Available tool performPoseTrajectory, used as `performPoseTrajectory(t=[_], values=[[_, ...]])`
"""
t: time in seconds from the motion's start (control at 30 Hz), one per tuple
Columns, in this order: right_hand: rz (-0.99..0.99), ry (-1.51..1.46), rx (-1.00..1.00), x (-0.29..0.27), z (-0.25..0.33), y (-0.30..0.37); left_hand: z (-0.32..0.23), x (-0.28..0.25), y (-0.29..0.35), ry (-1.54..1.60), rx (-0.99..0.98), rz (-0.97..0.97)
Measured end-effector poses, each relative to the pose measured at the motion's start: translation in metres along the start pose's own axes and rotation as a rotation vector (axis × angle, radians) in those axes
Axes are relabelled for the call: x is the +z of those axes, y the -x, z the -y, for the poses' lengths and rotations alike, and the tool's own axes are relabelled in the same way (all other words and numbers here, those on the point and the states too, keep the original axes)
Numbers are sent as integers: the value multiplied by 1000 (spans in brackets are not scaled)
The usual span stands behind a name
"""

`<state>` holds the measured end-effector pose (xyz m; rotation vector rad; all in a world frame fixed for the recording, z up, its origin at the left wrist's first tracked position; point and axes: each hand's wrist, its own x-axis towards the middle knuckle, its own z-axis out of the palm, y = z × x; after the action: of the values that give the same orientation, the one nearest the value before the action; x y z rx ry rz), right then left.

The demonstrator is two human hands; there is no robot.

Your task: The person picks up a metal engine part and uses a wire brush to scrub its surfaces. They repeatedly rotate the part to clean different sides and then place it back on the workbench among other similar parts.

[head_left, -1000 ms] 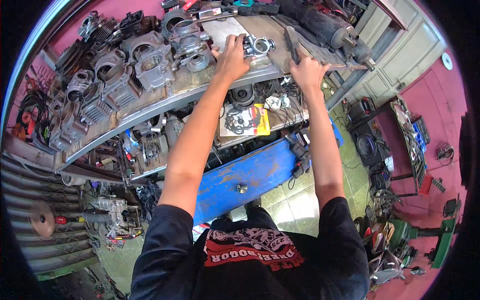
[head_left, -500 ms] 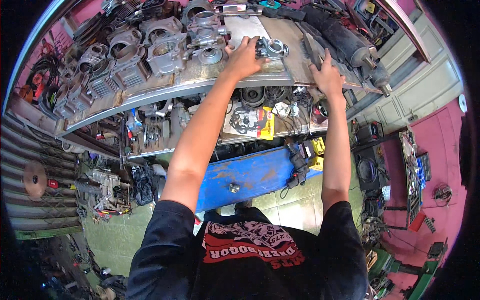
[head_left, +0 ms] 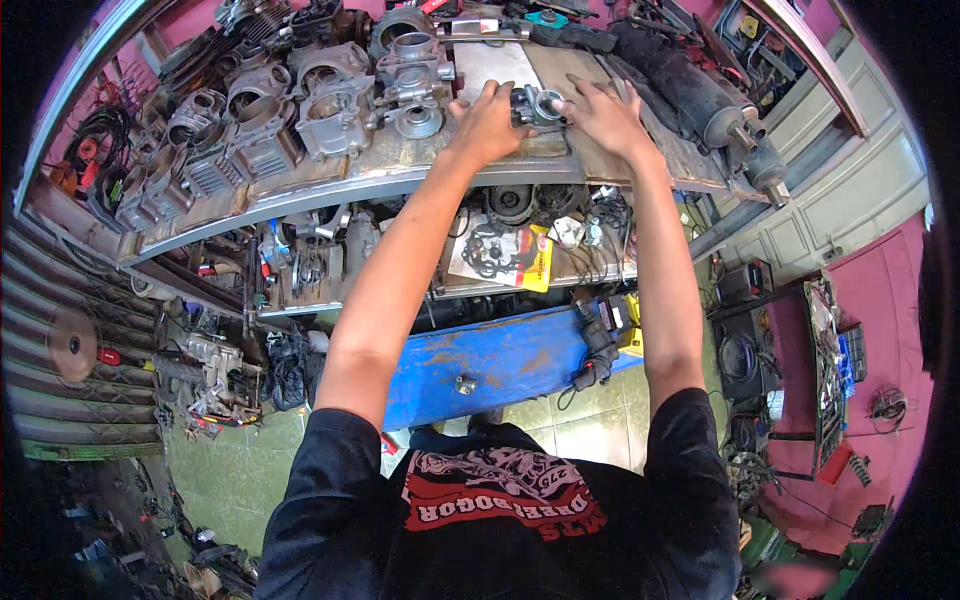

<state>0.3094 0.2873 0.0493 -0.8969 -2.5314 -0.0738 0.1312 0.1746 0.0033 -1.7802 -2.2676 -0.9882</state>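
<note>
A silver carburetor (head_left: 547,106) with a round open throat lies on the upper shelf near its front edge. My left hand (head_left: 487,122) has its fingers curled around the dark left part of it. On the other side is my right hand (head_left: 603,115), fingers stretched forward and apart over the brown board, with its thumb at the carburetor's right rim. Just left of my left hand stands a similar grey metal part with a round mouth (head_left: 418,121). My palms hide the undersides of both grips.
Rows of engine cylinders (head_left: 335,115) fill the shelf's left side. Dark exhaust mufflers (head_left: 700,105) lie at the right. The lower shelf holds a yellow-edged gasket packet (head_left: 507,257). Below, a blue bench (head_left: 490,355) carries a black power tool (head_left: 597,345) and a small metal part (head_left: 466,384).
My right hand has moved left from beside the dark strip to the carburetor's right rim. My left hand stays at the carburetor's left side. The view has shifted slightly.
</note>
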Motion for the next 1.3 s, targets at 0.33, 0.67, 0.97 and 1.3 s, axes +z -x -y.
performPoseTrajectory(t=[0.33, 0.67, 0.97, 1.3], values=[[175, -163, -13, -8, 22, -7, -3, -2, -2, -227, 277, -343], [-444, 241, -155, 24, 64, 22, -7, -24, 8, -165, 208, -177], [-387, -34, -319, 13, 79, 48, 0, -20, 33, -293, 166, -188], [-342, 39, -183, 20, 64, 42, -16, -39, 37, -356, 291, -127]])
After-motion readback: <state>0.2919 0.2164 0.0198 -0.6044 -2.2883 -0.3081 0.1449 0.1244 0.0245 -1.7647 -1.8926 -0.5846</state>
